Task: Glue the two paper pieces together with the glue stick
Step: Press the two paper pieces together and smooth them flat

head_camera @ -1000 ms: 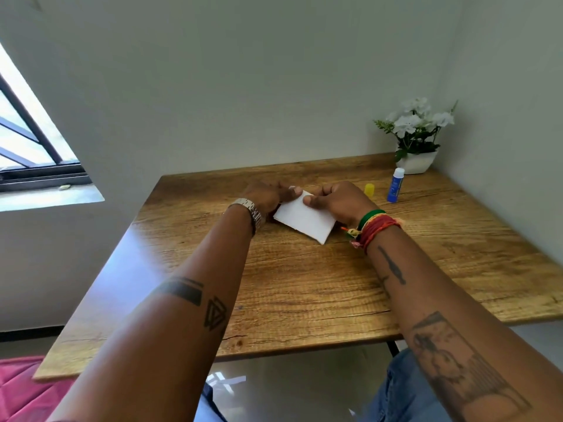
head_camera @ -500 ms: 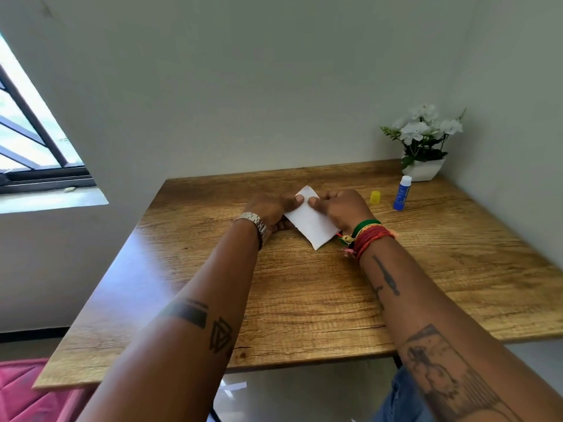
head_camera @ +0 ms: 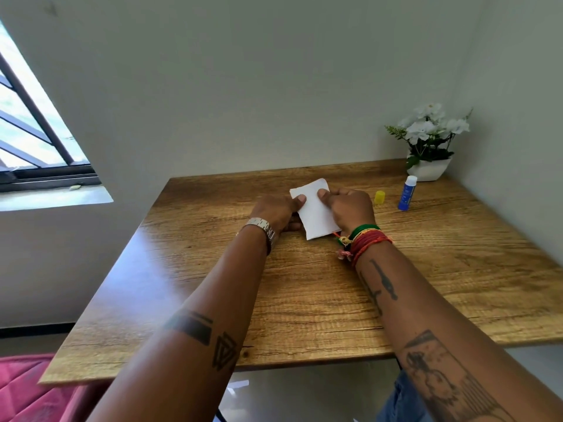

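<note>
Left hand [head_camera: 275, 210]: centre of frame, knuckles up, resting on the brown wood-grain table [head_camera: 304, 300]. Thumb lies on the left edge of the paper; the other fingers are curled low beside or under it, so how tightly they close cannot be told.
Paper: small white rectangular paper [head_camera: 315, 210], centre of frame, slightly tilted, lying flat on or just above the tabletop between the two hands. Reads as one white shape; whether both pieces are stacked here cannot be told.
Paper handling: judged very light, thin and limp. Will buckle if pinched mid-sheet and slide on the smooth wood. Best held by opposite edges or pressed flat under fingertips, as now.
Right hand [head_camera: 350, 210]: just right of the paper, thumb pressing down on the right edge, fingers folded. Holds paper only.
Cap: small yellow plastic cap [head_camera: 379, 197], right of centre, standing alone on the table, apart from the stick.
Glue stick: blue-bodied white-tipped glue stick [head_camera: 407, 193], upper right of the tabletop, upright and uncapped, free of both hands. Judged rigid, light, easy to tip; take round the barrel.
Plant: white pot of white flowers [head_camera: 428, 147], upper right corner of the table, just behind the stick.
</note>
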